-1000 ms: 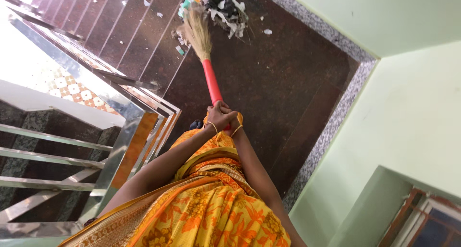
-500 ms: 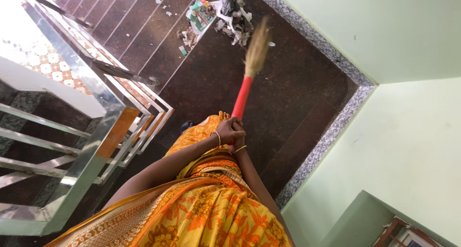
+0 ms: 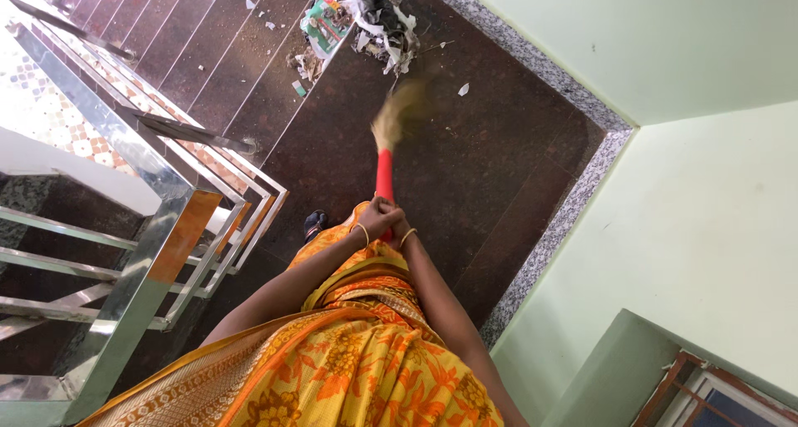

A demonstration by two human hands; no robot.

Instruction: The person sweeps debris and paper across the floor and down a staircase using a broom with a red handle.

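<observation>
Dark stone landing beside steel railing (image 3: 166, 194): we see left hand (image 3: 376, 219) and right hand (image 3: 397, 228) clenched together on the red-handled broom (image 3: 385, 174), bristles blurred, seemingly just short of the litter pile (image 3: 366, 24), which a hard stroke could scatter downstairs.

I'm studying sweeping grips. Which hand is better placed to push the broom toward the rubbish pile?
Probably the left hand: it wraps the red broom handle on top, nearer the bristles. The right hand sits partly hidden beneath. The rubbish pile lies ahead.
</observation>
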